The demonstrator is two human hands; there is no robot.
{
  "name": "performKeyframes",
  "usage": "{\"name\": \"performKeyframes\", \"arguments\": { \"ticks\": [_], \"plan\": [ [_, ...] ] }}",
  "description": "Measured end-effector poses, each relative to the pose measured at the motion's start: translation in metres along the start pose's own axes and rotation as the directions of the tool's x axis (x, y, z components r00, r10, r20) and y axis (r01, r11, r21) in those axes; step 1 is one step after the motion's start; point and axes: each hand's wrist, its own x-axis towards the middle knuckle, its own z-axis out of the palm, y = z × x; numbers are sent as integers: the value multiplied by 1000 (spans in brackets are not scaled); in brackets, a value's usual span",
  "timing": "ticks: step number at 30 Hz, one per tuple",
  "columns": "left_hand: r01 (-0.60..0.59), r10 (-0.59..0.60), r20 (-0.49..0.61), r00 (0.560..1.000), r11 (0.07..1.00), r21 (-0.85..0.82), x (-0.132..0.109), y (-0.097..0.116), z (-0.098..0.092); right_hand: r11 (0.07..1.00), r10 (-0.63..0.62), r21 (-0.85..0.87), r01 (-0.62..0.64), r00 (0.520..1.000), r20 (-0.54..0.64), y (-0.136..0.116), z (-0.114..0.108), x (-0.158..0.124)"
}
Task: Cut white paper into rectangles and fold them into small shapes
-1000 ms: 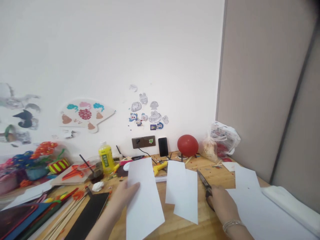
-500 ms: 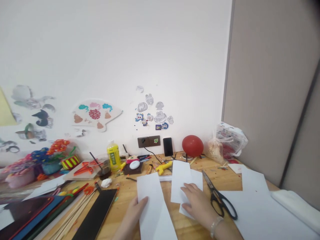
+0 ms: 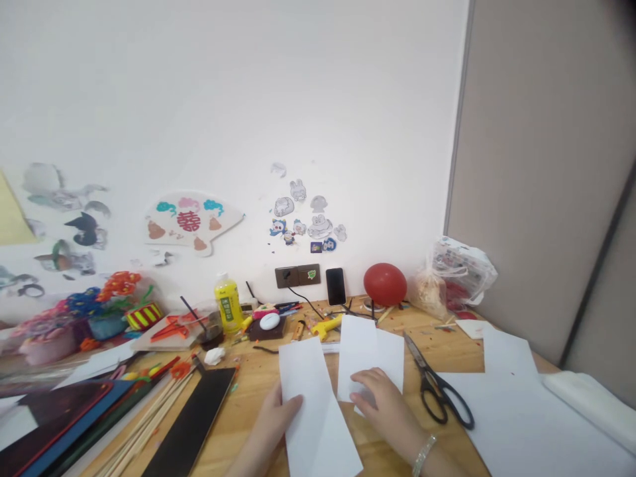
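My left hand [image 3: 281,419] grips a long folded strip of white paper [image 3: 311,391] by its left edge, thumb on top and fingers underneath. To the right, two white paper pieces [image 3: 358,344] overlap on the wooden table. Over their lower part lies my right hand [image 3: 380,397], thumb and fingers apart and slightly bent; whether the fingertips press on the paper is hard to see. A bracelet is on the right wrist. Just right of that hand, black-handled scissors [image 3: 437,387] rest with the blades pointing away.
Large white sheets [image 3: 536,424] cover the right side. A black board [image 3: 193,424] and wooden sticks [image 3: 144,424] lie at left. Along the wall stand a yellow bottle [image 3: 228,305], a phone [image 3: 336,286] and a red balloon [image 3: 385,284]. A yellow glue gun [image 3: 325,327] lies behind the papers.
My right hand has shifted slightly left and nearer on the paper pieces, its fingers more bent. The strip in my left hand has moved a little right. The view has shifted slightly.
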Motion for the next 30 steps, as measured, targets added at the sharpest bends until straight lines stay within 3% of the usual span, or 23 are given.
{"name": "performKeyframes", "arguments": {
  "ticks": [3,6,9,11,13,20,30],
  "plan": [
    [-63,63,43,997,998,-9,-8,4,6,960,43,276,-53,998,43,-4,12,-2],
    [-73,73,65,995,997,-3,-13,3,10,949,54,308,-63,998,38,-5,14,-2],
    [-57,57,17,998,998,22,-11,0,9,999,13,38,-12,1000,-29,0,4,-2],
    [-44,46,-35,998,998,43,-8,-2,6,978,-31,-208,28,999,-13,4,-3,-1],
    [-31,36,-77,996,998,57,-3,-4,3,945,-33,-326,37,999,20,7,-6,0],
    [22,-16,-131,991,999,38,4,-8,0,907,-41,-417,58,998,50,1,-4,4],
    [79,-81,-28,996,996,-41,-4,-6,3,887,-60,-457,67,998,30,1,-1,2]
  ]
}}
